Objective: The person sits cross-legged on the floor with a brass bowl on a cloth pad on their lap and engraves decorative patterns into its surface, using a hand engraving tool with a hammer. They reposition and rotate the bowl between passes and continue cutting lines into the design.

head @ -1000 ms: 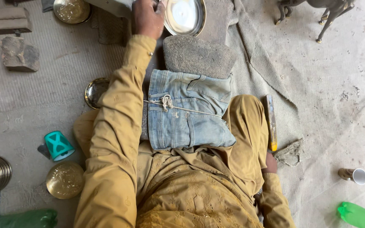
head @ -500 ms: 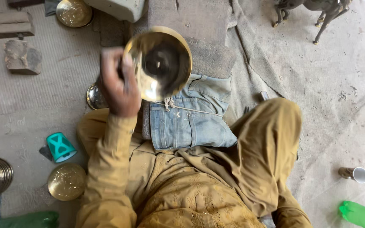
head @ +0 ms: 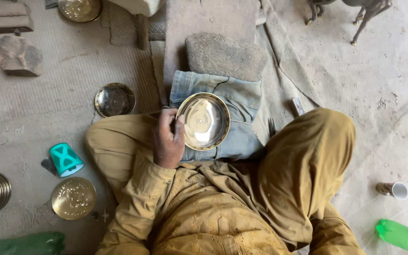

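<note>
Gripping a brass plate (head: 204, 121) by its left rim, left hand (head: 168, 140) has fingers curled shut around the edge, thumb on the face. Plate sits tilted over folded denim (head: 242, 101) on the lap, just right of the grip. Right hand is out of view. Left of the grip lie a dark dish (head: 114, 99), a teal cup (head: 65, 159) and an engraved plate (head: 73, 198); a stone (head: 225, 55) lies beyond it.
</note>
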